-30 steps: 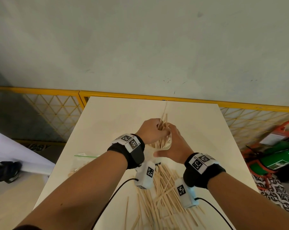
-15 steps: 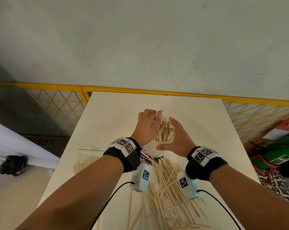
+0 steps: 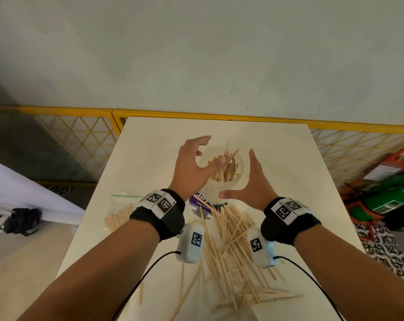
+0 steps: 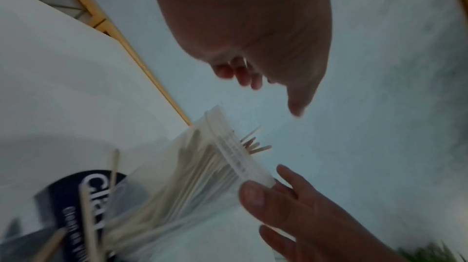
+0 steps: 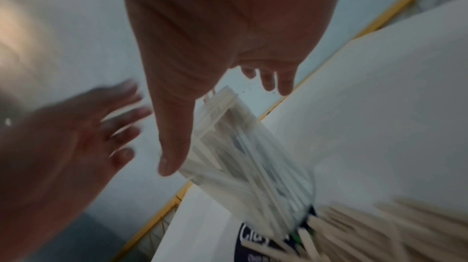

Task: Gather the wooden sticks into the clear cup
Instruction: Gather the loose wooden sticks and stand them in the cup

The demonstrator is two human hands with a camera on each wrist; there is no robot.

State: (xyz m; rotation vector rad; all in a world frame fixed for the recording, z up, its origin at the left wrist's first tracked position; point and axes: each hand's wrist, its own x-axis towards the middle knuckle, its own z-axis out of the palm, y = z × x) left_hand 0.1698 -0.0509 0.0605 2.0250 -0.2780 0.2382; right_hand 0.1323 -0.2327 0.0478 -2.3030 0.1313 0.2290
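Note:
The clear cup [image 3: 213, 189] stands upright mid-table, packed with wooden sticks [image 3: 226, 167] that poke above its rim. My left hand [image 3: 210, 150] hovers open over the cup's left side with spread fingers, holding nothing. To the cup's right my right hand [image 3: 239, 176] is open, fingers straight up and thumb stretched towards the cup's base. In the left wrist view the cup [image 4: 222, 164] leans below the left hand's fingers [image 4: 238, 74]. The right wrist view has the cup [image 5: 243, 146] just behind the thumb. A loose pile of sticks [image 3: 231, 246] lies nearer me.
A purple printed packet [image 3: 202, 202] lies under the cup's near side. A zip bag with flat wooden sticks [image 3: 118, 215] sits at the table's left edge. The white table [image 3: 277, 158] ends at a yellow mesh fence [image 3: 80, 135]. Green cylinders [image 3: 386, 200] lie on the floor right.
My left hand let go of the sticks, which now stand in the cup, and lifted away, opening. My right hand released the cup and spread open beside it.

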